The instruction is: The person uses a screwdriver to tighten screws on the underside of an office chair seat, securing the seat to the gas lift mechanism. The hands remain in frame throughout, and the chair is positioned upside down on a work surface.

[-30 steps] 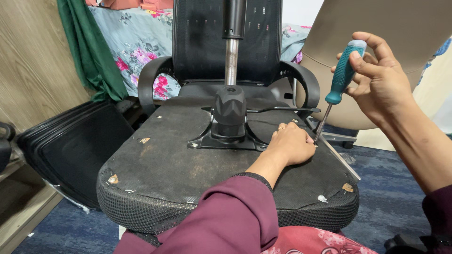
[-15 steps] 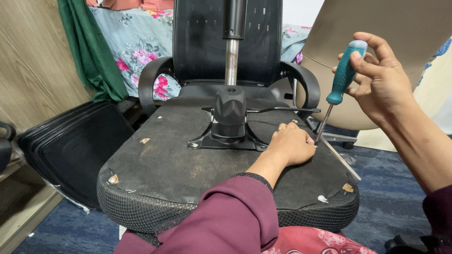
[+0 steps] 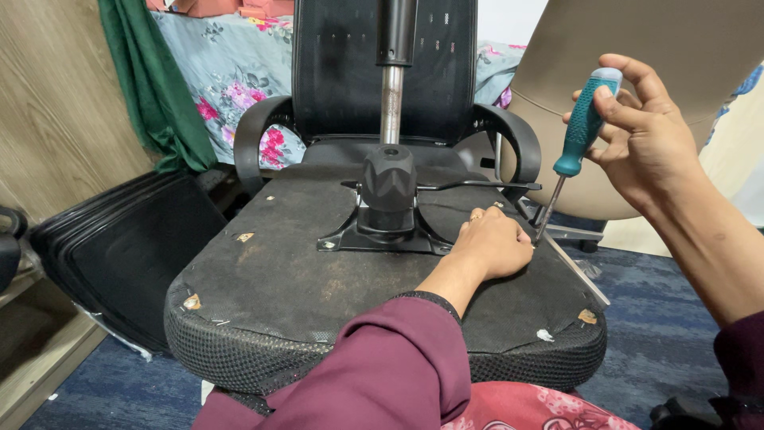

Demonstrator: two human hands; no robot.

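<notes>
An upturned office chair seat (image 3: 302, 271) lies in front of me, its dusty black underside facing up. At its middle sits a black metal mechanism plate (image 3: 374, 235) with a knob and a gas cylinder (image 3: 391, 87) rising from it. My left hand (image 3: 489, 243) rests curled on the seat's right side, fingers pinched at the screwdriver tip. My right hand (image 3: 637, 131) grips the teal handle of a screwdriver (image 3: 574, 135), held steeply, tip down by my left fingers. A flat metal strip (image 3: 577, 271) lies beside the tip.
Black chair armrests (image 3: 255, 135) and a mesh backrest (image 3: 342, 72) stand behind the seat. A beige chair shell (image 3: 573, 48) is at the right, stacked black panels (image 3: 127, 247) at the left, floral cloth (image 3: 215, 80) behind, blue carpet (image 3: 660, 342) below.
Almost nothing differs; my right hand and the screwdriver handle shifted very slightly while the tip stays by my left fingers.
</notes>
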